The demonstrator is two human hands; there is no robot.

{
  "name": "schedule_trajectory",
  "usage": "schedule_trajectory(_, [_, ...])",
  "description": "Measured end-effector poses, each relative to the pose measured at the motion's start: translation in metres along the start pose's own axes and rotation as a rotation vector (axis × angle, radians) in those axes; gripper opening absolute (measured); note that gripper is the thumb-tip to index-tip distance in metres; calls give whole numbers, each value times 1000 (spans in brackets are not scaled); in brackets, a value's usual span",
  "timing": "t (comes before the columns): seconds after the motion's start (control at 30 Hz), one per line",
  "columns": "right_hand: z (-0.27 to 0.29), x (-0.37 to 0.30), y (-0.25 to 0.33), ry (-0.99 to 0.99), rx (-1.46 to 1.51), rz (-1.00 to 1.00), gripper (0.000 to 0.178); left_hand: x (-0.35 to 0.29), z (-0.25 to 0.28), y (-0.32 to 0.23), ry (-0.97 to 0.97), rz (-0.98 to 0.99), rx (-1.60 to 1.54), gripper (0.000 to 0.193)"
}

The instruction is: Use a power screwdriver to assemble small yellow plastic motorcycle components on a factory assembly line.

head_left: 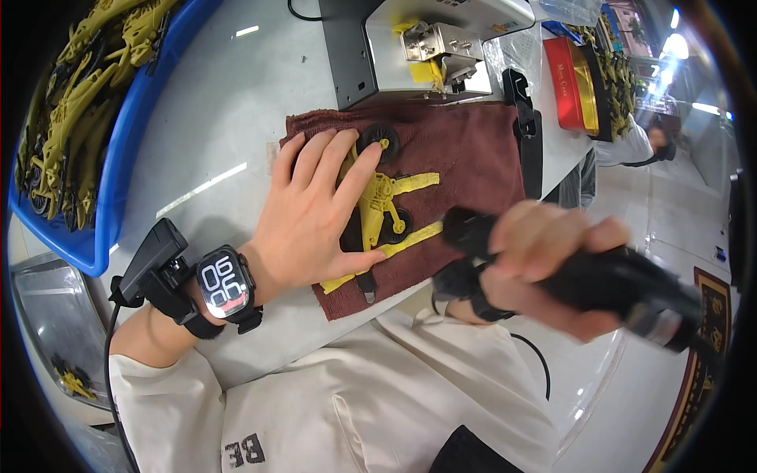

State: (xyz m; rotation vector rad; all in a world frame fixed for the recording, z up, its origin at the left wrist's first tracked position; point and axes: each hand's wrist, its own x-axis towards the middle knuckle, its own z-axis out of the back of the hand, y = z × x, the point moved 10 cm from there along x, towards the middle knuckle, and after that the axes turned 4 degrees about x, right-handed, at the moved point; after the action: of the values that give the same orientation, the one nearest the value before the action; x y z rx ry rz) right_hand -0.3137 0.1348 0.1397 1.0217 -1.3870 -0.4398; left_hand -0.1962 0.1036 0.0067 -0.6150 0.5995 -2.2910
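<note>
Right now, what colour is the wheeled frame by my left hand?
The wheeled frame is yellow, seen best in the head view.

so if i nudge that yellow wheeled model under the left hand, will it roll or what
Probably not roll: the yellow wheeled model lies with its black wheels flat. It may drag, as the brown cloth beneath looks soft and napped. It's likely light and fairly stiff, judging by its slim, plastic-looking frame.

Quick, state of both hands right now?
Left hand: open, spread over the yellow part.
Right hand: closed, holding a black handheld tool, blurred.
</note>
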Motion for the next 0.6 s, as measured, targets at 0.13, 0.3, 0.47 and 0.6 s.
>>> schedule_trajectory(0.13, [36, 39, 36, -296, -118, 173, 66, -4, 4, 0, -16, 9, -25, 97])
schedule_trajectory(0.3, [43, 83, 8, -358, -359, 195, 66, -1, 4, 1, -33, 28, -18, 97])
schedule_trajectory(0.47, [44, 88, -22, -373, -496, 8, 65, -2, 4, 4, -14, 49, -20, 98])
schedule_trajectory(0.6, [20, 62, 5, -158, -261, 169, 76, -2, 3, 5, -2, 47, -7, 99])
